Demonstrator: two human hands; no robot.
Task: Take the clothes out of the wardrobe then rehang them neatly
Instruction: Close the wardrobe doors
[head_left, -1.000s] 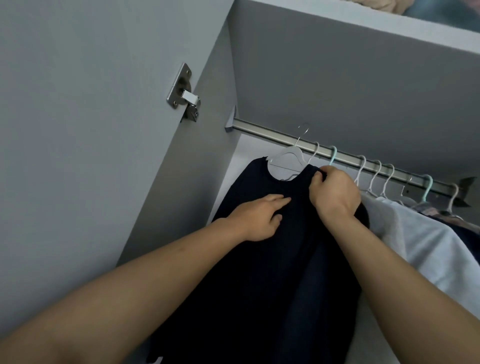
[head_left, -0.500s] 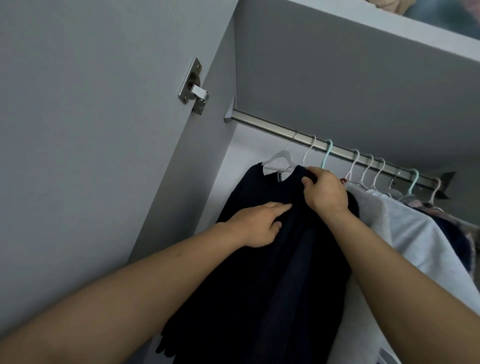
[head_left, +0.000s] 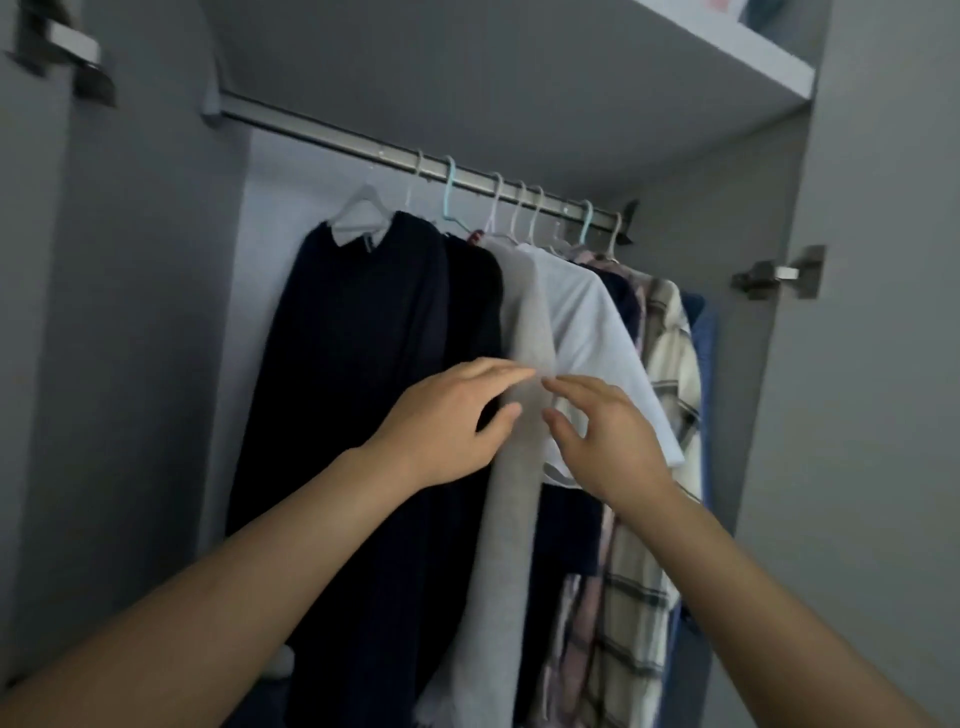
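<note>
A dark navy garment hangs on a white hanger at the left end of the metal rail. Right of it hang a black garment, a grey garment, a white shirt, a plaid shirt and a blue one. My left hand and my right hand hover in front of the grey garment, fingers relaxed and spread, holding nothing. Their fingertips nearly meet at the grey fabric.
The wardrobe's left door with a hinge stands open at the left; the right door with a hinge is at the right. A shelf runs above the rail. Bare rail lies left of the navy garment.
Both hands let go of the navy garment's collar and moved down and right to the grey garment. The view swung right, showing the whole row of clothes.
</note>
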